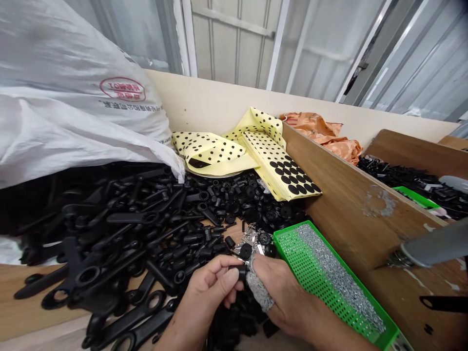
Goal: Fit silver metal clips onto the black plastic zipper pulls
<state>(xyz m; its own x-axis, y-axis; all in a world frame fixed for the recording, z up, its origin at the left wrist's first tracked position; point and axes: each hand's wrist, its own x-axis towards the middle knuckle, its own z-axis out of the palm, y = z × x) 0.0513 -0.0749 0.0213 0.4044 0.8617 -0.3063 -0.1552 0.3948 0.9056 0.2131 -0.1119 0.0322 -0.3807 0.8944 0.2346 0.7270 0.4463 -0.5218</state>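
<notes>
A small black plastic part [239, 273] is pinched tight by the left hand [208, 297], fingers closed, right up against the right hand [288, 292]. Its grip can't really be told, with grey knit cloth [259, 287] wrapped over the fingers. Rubbery-looking black handles [109, 243] are heaped left, tiny metal bits [338, 273] in a green perforated tray [321, 278] right.

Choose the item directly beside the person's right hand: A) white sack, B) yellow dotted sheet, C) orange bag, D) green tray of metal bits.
D: the green tray sits just beside the right hand, which works with the left hand on a small black part.
</notes>
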